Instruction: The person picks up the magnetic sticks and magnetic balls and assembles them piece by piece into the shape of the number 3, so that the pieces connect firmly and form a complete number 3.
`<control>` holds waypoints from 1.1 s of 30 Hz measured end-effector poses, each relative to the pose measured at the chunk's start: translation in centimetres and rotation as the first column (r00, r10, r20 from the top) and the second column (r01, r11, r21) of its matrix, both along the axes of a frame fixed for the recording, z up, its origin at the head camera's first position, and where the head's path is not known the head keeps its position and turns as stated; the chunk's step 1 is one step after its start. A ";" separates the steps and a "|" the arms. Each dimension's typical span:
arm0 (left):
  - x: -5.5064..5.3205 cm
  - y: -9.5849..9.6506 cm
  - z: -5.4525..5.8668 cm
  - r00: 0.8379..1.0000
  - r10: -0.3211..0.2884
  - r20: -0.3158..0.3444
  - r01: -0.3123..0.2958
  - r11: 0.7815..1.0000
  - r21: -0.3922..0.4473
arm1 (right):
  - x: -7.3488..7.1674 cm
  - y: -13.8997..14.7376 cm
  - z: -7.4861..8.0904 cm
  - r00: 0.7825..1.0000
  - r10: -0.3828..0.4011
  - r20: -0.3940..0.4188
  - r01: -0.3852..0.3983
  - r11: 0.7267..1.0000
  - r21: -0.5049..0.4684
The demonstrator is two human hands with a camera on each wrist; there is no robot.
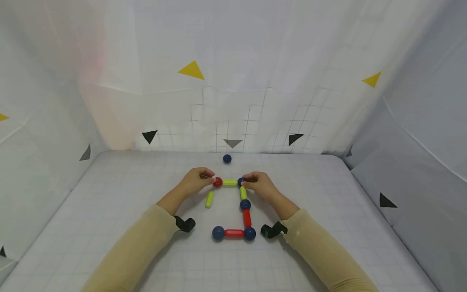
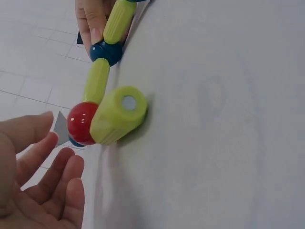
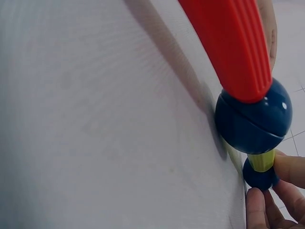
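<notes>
In the head view a red ball (image 1: 217, 182) joins a yellow-green rod (image 1: 230, 183), whose other end meets a blue ball (image 1: 241, 182). My right hand (image 1: 260, 185) pinches that blue ball between thumb and fingers. Beside the red ball is my left hand (image 1: 198, 179); the left wrist view shows its fingers (image 2: 74, 167) spread and loosely bent, with a gap to the ball. A separate yellow-green rod (image 1: 209, 199) lies just below the red ball, a round metal disc in its end. From the pinched ball, another yellow-green rod (image 1: 243, 193) runs down to a second blue ball (image 1: 245, 205).
Below it the chain continues through a red rod (image 1: 247, 218), a corner blue ball (image 1: 249, 233), a flat red rod (image 1: 234, 233) and an end blue ball (image 1: 218, 233). One loose blue ball (image 1: 227, 158) sits near the back edge of the white table (image 1: 109, 243).
</notes>
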State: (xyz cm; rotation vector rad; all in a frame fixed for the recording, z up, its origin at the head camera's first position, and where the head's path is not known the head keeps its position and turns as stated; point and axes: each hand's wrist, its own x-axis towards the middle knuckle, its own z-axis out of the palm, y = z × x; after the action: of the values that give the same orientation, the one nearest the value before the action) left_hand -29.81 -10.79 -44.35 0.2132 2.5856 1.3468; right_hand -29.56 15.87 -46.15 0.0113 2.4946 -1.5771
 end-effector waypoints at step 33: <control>4.9 -0.2 -0.2 0.998 -0.043 0.045 0.051 0.980 -0.191 | 0.0 0.0 0.2 1.000 -0.003 0.010 0.003 1.000 0.003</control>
State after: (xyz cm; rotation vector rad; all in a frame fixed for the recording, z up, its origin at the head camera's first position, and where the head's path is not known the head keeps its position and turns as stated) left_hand -24.92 -11.02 -44.53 0.2106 2.6377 1.0656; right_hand -29.54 15.88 -45.98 0.0236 2.4902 -1.5708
